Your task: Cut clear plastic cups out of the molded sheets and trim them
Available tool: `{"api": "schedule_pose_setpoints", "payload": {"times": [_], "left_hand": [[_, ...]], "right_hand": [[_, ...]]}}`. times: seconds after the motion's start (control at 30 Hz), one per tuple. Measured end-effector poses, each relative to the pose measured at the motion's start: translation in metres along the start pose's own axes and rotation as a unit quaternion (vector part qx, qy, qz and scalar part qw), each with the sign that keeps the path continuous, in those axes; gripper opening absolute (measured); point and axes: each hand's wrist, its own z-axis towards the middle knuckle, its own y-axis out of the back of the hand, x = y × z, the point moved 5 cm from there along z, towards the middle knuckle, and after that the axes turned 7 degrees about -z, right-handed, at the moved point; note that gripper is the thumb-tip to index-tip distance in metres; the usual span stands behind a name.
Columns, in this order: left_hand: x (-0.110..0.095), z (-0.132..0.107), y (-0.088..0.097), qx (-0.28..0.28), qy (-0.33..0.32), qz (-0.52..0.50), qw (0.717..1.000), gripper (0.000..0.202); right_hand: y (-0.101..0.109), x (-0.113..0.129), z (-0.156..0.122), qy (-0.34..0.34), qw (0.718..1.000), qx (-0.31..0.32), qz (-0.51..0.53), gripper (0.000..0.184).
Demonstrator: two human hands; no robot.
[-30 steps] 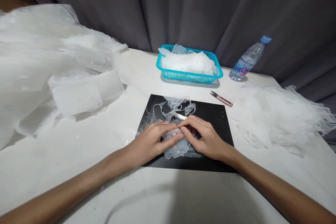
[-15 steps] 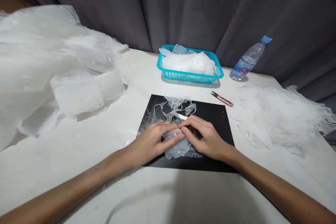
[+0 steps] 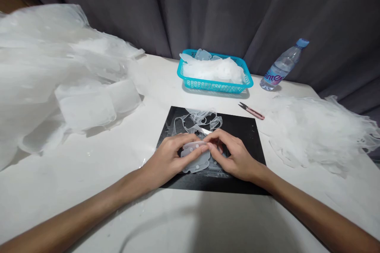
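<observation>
Between my two hands is a translucent, frosted flat piece with notched edges and small round spots, over a black mat. My left hand pinches it between thumb and fingers from the left. At its upper right edge, the thumb and fingertips of my right hand close on it, close to the left fingertips. Just beyond my fingers lie curled clear offcut strips and a white pointed sliver, partly covered by the right hand. Part of another translucent piece shows below the right thumb.
A blue basket holding white translucent pieces stands at the back, beside a water bottle. Pink-handled thread snips lie right of centre. Large heaps of translucent sheets and thin scraps flank the mat on the white table.
The frosted piece has shifted slightly up and left and turned a little in my hands. My left fingers have moved from lying across it to its upper edge.
</observation>
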Motion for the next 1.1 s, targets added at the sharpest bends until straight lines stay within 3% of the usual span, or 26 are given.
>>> {"api": "schedule_pose_setpoints", "payload": {"times": [1.1], "left_hand": [[0.0053,0.0024,-0.0022,0.021,0.011,0.029,0.999,0.035]], "right_hand": [[-0.0028,-0.0002,0.0009,-0.001,1.000,0.015,-0.027,0.015]]}}
